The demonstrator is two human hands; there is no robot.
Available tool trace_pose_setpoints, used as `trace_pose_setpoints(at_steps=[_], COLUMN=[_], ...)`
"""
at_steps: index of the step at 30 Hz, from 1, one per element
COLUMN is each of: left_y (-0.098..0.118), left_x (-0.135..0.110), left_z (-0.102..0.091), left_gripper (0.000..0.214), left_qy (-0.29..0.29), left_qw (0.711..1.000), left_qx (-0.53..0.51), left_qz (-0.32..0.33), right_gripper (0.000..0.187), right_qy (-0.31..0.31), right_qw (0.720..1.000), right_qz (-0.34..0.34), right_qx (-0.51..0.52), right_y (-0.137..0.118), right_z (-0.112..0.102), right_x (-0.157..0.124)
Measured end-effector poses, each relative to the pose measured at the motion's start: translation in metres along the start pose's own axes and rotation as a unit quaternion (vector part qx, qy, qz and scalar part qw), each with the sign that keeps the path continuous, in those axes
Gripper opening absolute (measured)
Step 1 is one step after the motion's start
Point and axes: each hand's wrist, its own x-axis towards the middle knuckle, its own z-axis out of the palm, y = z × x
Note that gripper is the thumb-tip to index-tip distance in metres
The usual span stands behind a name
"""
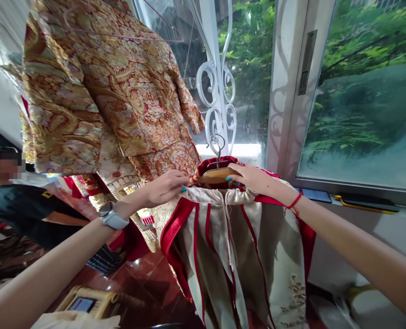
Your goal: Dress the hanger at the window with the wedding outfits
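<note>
A cream garment (203, 237) with red trim and a gathered waistband hangs in front of me, its panels falling open below. At its top is a wooden clothes hanger (213, 176), with a metal hook upright above it and red and gold cloth behind. My left hand (167, 186) is closed on the left end of the waistband, thumb in front. My right hand (253, 177) is closed on the right part of the hanger, over the other end of the waistband; some of its fingers are hidden behind.
A gold and red embroidered jacket (130, 87) hangs at the left by the window. White scrolled ironwork (220, 87) stands behind the hanger. Phones (314, 195) lie on the sill at right. A person in dark clothes (21, 205) is at far left, near a bamboo stool (96, 297).
</note>
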Motion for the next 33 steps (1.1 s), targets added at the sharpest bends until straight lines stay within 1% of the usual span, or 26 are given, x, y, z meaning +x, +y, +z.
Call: trace_pose_setpoints(at_steps=[3, 5, 8, 10, 12, 14, 15, 17, 19, 20, 21, 22, 23, 24, 25, 26, 28, 30, 33], left_y=[-0.003, -0.008, -0.011, -0.006, 0.005, 0.019, 0.025, 0.036, 0.042, 0.044, 0.046, 0.046, 0.046, 0.046, 0.045, 0.043, 0.039, 0.035, 0.031], left_x=[0.007, 0.013, 0.020, 0.018, 0.013, 0.006, 0.003, -0.002, -0.004, -0.005, -0.006, -0.005, -0.004, -0.003, 0.000, 0.003, 0.009, 0.015, 0.019], left_z=[0.006, 0.004, -0.005, -0.005, 0.007, 0.029, 0.041, 0.061, 0.070, 0.070, 0.067, 0.063, 0.060, 0.057, 0.057, 0.058, 0.065, 0.075, 0.084], left_gripper=[0.017, 0.015, 0.018, 0.020, 0.019, 0.017, 0.017, 0.018, 0.018, 0.016, 0.015, 0.014, 0.013, 0.013, 0.013, 0.016, 0.023, 0.030, 0.037], left_qy=[0.038, 0.019, -0.038, -0.043, -0.029, -0.010, 0.003, 0.029, 0.057, 0.086, 0.130, 0.183, 0.233, 0.269, 0.286, 0.283, 0.263, 0.273, 0.320], left_qw=[0.999, 0.996, 0.978, 0.967, 0.961, 0.957, 0.955, 0.951, 0.953, 0.957, 0.959, 0.955, 0.944, 0.930, 0.915, 0.905, 0.893, 0.877, 0.861], left_qx=[0.020, 0.078, 0.185, 0.228, 0.248, 0.261, 0.271, 0.297, 0.296, 0.277, 0.250, 0.219, 0.184, 0.148, 0.114, 0.087, 0.065, 0.081, 0.079], left_qz=[0.024, 0.045, 0.086, 0.101, 0.119, 0.126, 0.117, 0.075, 0.030, 0.005, -0.032, -0.083, -0.142, -0.204, -0.260, -0.304, -0.359, -0.387, -0.386], right_gripper=[0.030, 0.030, 0.030, 0.030, 0.028, 0.027, 0.027, 0.028, 0.028, 0.029, 0.030, 0.031, 0.033, 0.034, 0.035, 0.035, 0.035, 0.035, 0.036], right_qy=[0.000, -0.010, -0.020, -0.018, -0.011, -0.001, 0.002, 0.003, -0.002, -0.005, -0.008, -0.008, -0.008, -0.007, -0.004, -0.002, 0.001, 0.005, 0.015], right_qw=[1.000, 1.000, 0.999, 0.999, 1.000, 0.999, 0.999, 0.998, 0.998, 0.998, 0.998, 0.998, 0.999, 0.999, 1.000, 1.000, 1.000, 1.000, 1.000], right_qz=[0.013, 0.020, 0.023, 0.024, 0.012, -0.011, -0.022, -0.032, -0.030, -0.028, -0.025, -0.023, -0.019, -0.014, -0.008, -0.003, 0.001, 0.001, 0.012], right_qx=[-0.012, -0.014, -0.010, -0.011, 0.002, 0.030, 0.045, 0.063, 0.063, 0.059, 0.054, 0.050, 0.045, 0.038, 0.029, 0.020, 0.006, 0.003, -0.006], right_y=[-0.004, -0.005, -0.005, -0.005, -0.003, -0.001, 0.001, 0.004, 0.006, 0.007, 0.007, 0.007, 0.007, 0.006, 0.005, 0.004, 0.002, 0.001, 0.001], right_z=[0.000, 0.002, 0.003, 0.002, 0.002, 0.001, 0.001, 0.001, 0.002, 0.003, 0.003, 0.004, 0.004, 0.005, 0.005, 0.005, 0.006, 0.006, 0.007], right_x=[0.000, 0.001, 0.001, 0.001, 0.001, 0.001, 0.002, 0.003, 0.005, 0.005, 0.006, 0.006, 0.006, 0.005, 0.005, 0.004, 0.003, 0.003, 0.002])
